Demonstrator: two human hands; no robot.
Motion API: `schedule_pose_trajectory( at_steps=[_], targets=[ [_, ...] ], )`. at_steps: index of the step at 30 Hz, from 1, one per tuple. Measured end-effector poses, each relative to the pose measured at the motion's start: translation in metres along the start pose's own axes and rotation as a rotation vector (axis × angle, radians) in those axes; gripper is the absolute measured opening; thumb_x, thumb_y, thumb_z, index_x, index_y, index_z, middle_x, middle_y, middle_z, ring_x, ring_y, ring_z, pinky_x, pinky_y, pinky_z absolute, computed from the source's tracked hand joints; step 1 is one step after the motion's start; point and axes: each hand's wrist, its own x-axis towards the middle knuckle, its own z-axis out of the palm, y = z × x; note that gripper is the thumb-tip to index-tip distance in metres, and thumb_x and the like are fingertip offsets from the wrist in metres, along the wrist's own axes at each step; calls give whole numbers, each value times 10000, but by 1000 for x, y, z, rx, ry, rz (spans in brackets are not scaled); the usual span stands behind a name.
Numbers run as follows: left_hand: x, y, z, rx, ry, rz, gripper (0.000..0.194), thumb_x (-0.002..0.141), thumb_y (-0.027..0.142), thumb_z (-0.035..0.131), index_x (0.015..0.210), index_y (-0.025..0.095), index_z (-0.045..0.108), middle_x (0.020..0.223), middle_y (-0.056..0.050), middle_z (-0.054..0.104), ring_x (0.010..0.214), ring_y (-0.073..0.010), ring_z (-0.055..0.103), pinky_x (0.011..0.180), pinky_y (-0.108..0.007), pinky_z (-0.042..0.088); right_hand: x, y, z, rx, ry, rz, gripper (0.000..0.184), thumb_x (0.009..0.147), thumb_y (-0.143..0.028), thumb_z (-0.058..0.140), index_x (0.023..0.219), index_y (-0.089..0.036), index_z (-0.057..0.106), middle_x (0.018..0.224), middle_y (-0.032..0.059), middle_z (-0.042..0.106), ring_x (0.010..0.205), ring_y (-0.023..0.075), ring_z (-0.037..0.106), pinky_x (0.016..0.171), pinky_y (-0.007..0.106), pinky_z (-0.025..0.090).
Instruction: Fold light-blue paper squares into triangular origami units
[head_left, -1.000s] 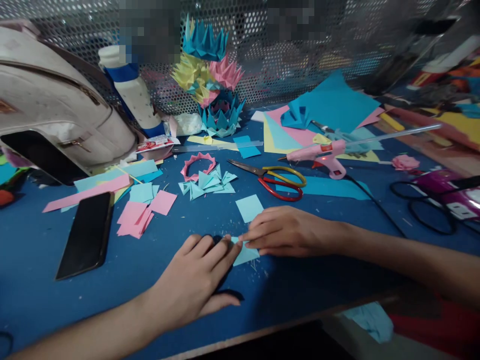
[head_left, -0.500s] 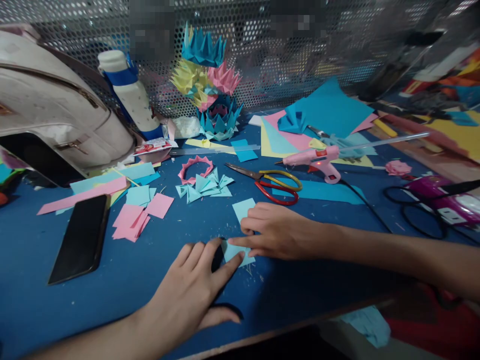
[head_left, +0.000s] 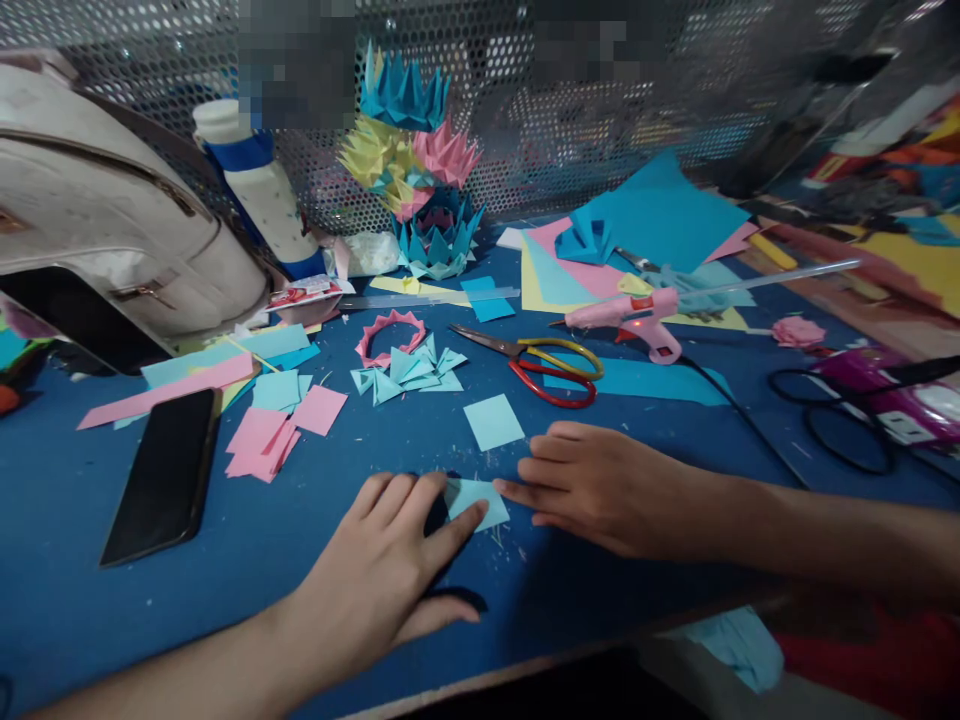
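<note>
My left hand [head_left: 401, 550] lies spread on the table, its fingertips pressing down a small light blue paper piece [head_left: 471, 492] that looks folded. To the right, my right hand [head_left: 600, 490] reaches out its index finger to the paper's upper right edge; its other fingers are loosely curled and hold nothing. Just beyond sits a flat light blue paper square [head_left: 493, 422]. Farther back are a pile of folded light blue paper pieces [head_left: 412, 372], a pink zigzag paper ring [head_left: 390, 338] and scissors [head_left: 555, 365] with red and yellow handles.
A pink glue gun [head_left: 637, 320] with a lit light lies at right, its cord trailing. Phone [head_left: 161, 480], pink paper squares [head_left: 262, 440] and paper strips occupy the left. Behind stand a bottle [head_left: 262, 190], a backpack [head_left: 127, 200] and stacked paper flowers [head_left: 420, 160] before a perforated metal panel.
My right hand has slid right along the folded paper's top edge, uncovering the flat light blue square behind. My left hand stays on the paper.
</note>
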Motion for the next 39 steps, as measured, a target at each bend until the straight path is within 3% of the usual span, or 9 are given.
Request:
schedule_pose_trajectory(
  at_steps=[5, 9, 13, 19, 27, 30, 33, 36, 39],
  targets=[
    [22, -15, -7, -287, -50, -74, 291, 1075, 353, 393, 1186, 269, 648, 1154, -51, 602, 1007, -220, 536, 863, -376, 331, 5, 3, 0, 129, -11, 51, 248, 1025, -276, 452, 1075, -177, 674, 858, 39, 597, 746, 180, 454, 675, 330, 320],
    [45, -22, -6, -327, -83, -149, 58, 977, 233, 623, 1019, 194, 634, 1000, -11, 642, 933, -184, 584, 843, -351, 348, 10, 6, 1, 233, 64, 126, 332, 1044, -278, 414, 947, -171, 713, 857, 48, 616, 793, 172, 489, 698, 311, 347],
    [59, -27, -4, -399, -176, -167, 100, 894, 178, 716, 933, 153, 627, 839, 24, 633, 778, -149, 598, 824, -347, 423, 8, 5, 2, 195, 149, 144, 313, 1037, -261, 442, 948, -168, 727, 860, 51, 649, 812, 169, 509, 694, 301, 355],
    [68, -37, -7, -576, -269, -265, 236, 995, 360, 602, 951, 130, 632, 801, 8, 624, 667, -119, 611, 653, -277, 537, 1, 1, 0, 168, 189, 186, 233, 1022, -320, 503, 1073, -164, 668, 963, 51, 662, 875, 168, 542, 721, 288, 380],
    [62, -27, -10, -730, -328, -374, 357, 1068, 430, 408, 955, 132, 571, 656, 31, 624, 409, -65, 469, 424, -189, 403, 12, 7, 8, -181, 412, 47, 219, 1024, -196, 474, 952, -229, 678, 862, 6, 645, 746, 151, 450, 635, 307, 272],
    [54, -20, -14, -663, -302, -362, 366, 1073, 378, 324, 877, 152, 535, 599, 9, 648, 417, -87, 499, 441, -199, 399, 19, 10, 10, -96, 427, 10, 267, 1039, -213, 448, 905, -227, 679, 857, 2, 649, 748, 144, 457, 644, 300, 283],
    [43, -16, -14, -486, -185, -355, 243, 1032, 338, 444, 913, 153, 546, 650, -9, 659, 561, -145, 599, 546, -250, 443, 24, 16, 11, -68, 391, -79, 274, 1036, -164, 430, 939, -227, 677, 908, 10, 661, 789, 145, 480, 663, 294, 296],
    [29, -14, -7, -244, -8, -304, 255, 955, 305, 614, 1117, 122, 541, 924, -103, 686, 826, -256, 633, 719, -380, 462, 26, 23, 14, -29, 323, -137, 275, 1040, -176, 422, 941, -228, 673, 931, 17, 659, 819, 154, 491, 675, 293, 305],
    [16, -14, 4, -112, 68, -108, 171, 998, 234, 547, 1152, 166, 578, 1129, -112, 666, 986, -284, 610, 806, -421, 441, 27, 29, 18, 44, 249, -143, 281, 1051, -229, 409, 953, -228, 673, 953, 27, 655, 833, 163, 492, 693, 301, 321]
  ],
)
